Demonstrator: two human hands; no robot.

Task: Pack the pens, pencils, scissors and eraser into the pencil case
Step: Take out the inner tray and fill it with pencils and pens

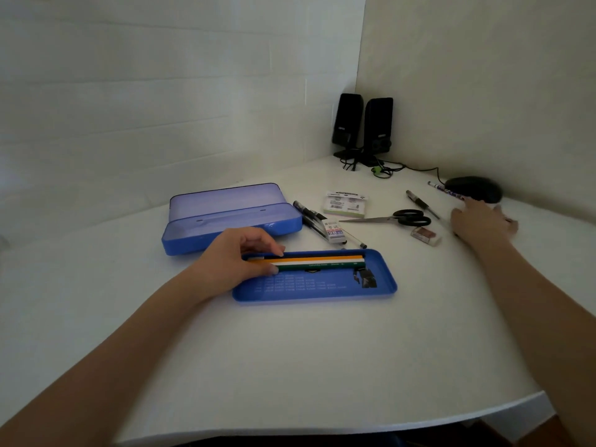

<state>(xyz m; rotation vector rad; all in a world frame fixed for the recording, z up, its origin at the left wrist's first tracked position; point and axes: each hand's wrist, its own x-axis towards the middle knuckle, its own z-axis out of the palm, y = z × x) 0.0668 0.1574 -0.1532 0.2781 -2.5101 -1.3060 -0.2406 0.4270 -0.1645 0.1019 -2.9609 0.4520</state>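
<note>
A blue pencil case [232, 217] lies open at the centre left, its lid raised toward the wall. In front of it sits a shallow blue tray [316, 290] with an orange, a white and a green pencil [322, 262] lying side by side along its far edge. My left hand [238, 256] pinches the left ends of these pencils between thumb and fingers. My right hand [480, 221], blurred, stretches its fingers toward a patterned pen [448, 191] beside the mouse and holds nothing. Scissors [396, 217], an eraser [425, 235], a dark pen [422, 204] and black pens [309, 217] lie loose on the table.
A small 2B lead box [333, 232] and a pack of sticky notes [346, 204] lie between the case and the scissors. A black mouse [474, 188] and two black speakers [364, 127] with cables fill the far corner. The white table's front edge [354, 424] curves nearby.
</note>
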